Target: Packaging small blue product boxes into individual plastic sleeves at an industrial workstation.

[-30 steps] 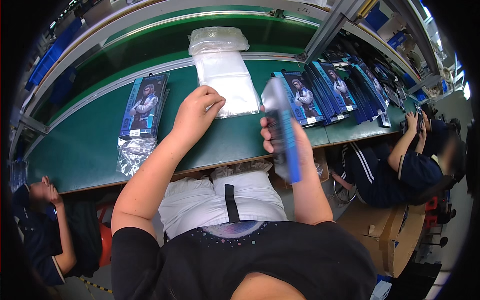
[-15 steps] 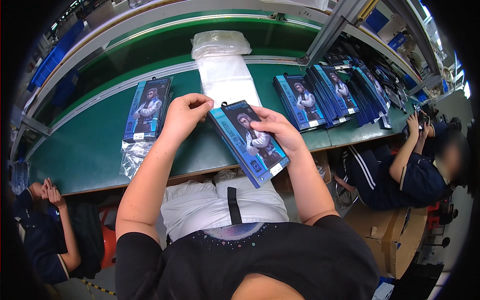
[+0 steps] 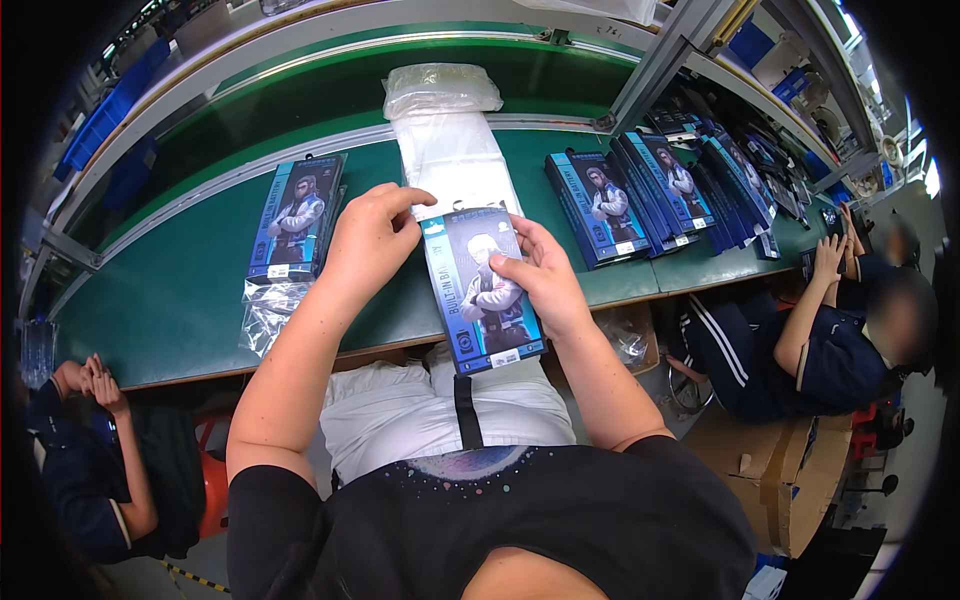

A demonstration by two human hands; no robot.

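My right hand (image 3: 545, 275) grips a flat blue-and-black printed retail box (image 3: 480, 320) by its right edge, thumb on the front. The box is held tilted toward me above the bench's near edge, and its glossy face catches the light. My left hand (image 3: 378, 235) is just left of the box's top corner, index finger stretched out and the other fingers curled; I see nothing held in it. Its fingertip is at the lower end of a stack of clear plastic bags (image 3: 452, 150), which lies beyond the box with its far end bunched up.
On the green bench (image 3: 190, 260), a similar box (image 3: 292, 215) lies at left over crumpled clear film (image 3: 268, 318). Several more boxes (image 3: 610, 205) lean in rows at right. A metal post (image 3: 650, 70) rises behind them. Co-workers (image 3: 840, 310) sit at both sides.
The box has turned more upright and shifted slightly left in my right hand. My left index finger has stretched away from the thumb, where the fingertips were together before.
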